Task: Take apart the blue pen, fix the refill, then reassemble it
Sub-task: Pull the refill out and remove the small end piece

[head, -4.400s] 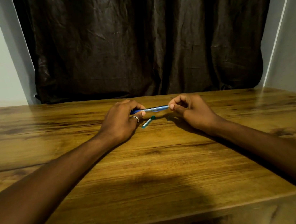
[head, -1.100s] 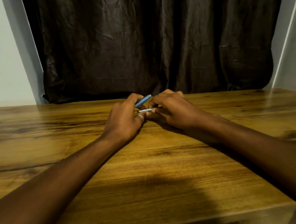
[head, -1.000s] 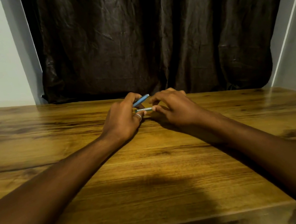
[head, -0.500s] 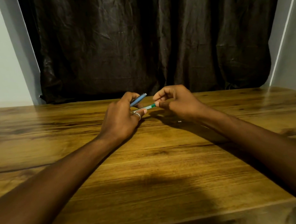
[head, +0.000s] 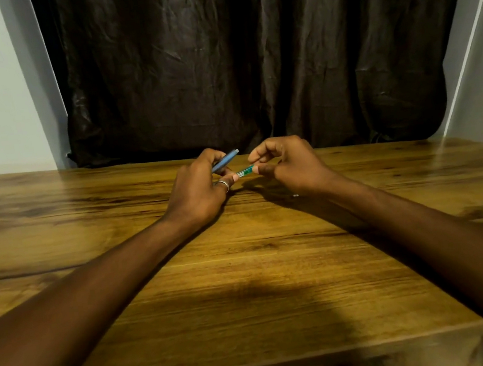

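Nearest the viewer, two bare forearms run from 7 and 5 o'clock across the wooden table (head: 249, 298) and converge just past its centre. The left hand (head: 196, 188), with a ring (head: 224, 185) on one finger, is closed around the blue pen barrel (head: 225, 161), which juts from its fingers toward 1 o'clock, clear of the tabletop. The same hand's lower fingertips (head: 235, 178) pinch one end of a short green piece (head: 246, 170), apparently the refill, though it is too small to identify firmly. The right hand (head: 288, 166), at 3 o'clock from the left, is closed with thumb and forefinger gripping the opposite end. Both pieces are held just above the table, barrel and green piece apart. A tiny pale object (head: 296, 195) lies on the wood under the right wrist; its nature cannot be told. Beyond hangs a dark curtain (head: 248, 59).

Judged risks: the left hand carries two parts at once, so a pull on the green piece could loosen the barrel and drop it; the small loose item could be swept away by the wrist.
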The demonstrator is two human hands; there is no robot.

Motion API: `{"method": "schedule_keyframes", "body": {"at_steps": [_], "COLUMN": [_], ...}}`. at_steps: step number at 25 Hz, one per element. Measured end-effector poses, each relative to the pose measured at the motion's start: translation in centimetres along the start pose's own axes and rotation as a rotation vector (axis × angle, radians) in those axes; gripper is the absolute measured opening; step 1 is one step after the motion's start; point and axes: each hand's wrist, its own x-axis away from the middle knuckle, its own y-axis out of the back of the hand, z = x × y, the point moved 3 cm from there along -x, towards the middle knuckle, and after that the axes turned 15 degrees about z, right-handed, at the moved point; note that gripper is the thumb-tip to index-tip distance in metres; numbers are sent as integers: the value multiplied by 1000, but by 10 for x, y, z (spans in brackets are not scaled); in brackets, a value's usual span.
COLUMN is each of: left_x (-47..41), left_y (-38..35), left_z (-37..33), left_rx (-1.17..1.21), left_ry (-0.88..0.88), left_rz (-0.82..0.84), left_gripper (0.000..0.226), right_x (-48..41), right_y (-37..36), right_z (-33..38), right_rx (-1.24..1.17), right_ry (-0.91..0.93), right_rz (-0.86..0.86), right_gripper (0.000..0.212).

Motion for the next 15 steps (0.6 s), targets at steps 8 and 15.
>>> {"method": "schedule_keyframes", "body": {"at_steps": [8,15], "left_x": [-2,-4], "left_y": [3,4], "left_z": [9,13], "left_rx": [-42,-97], "left_ry": [70,160], "left_rz": [-52,-166], "left_gripper": [28,39], "right_x": [-2,4], "right_y": [19,-7], "right_z": [-9,0], "right_rx": [185,649], "right_ry": [-12,40], "right_rz": [-53,238], "right_gripper": [20,40]}}
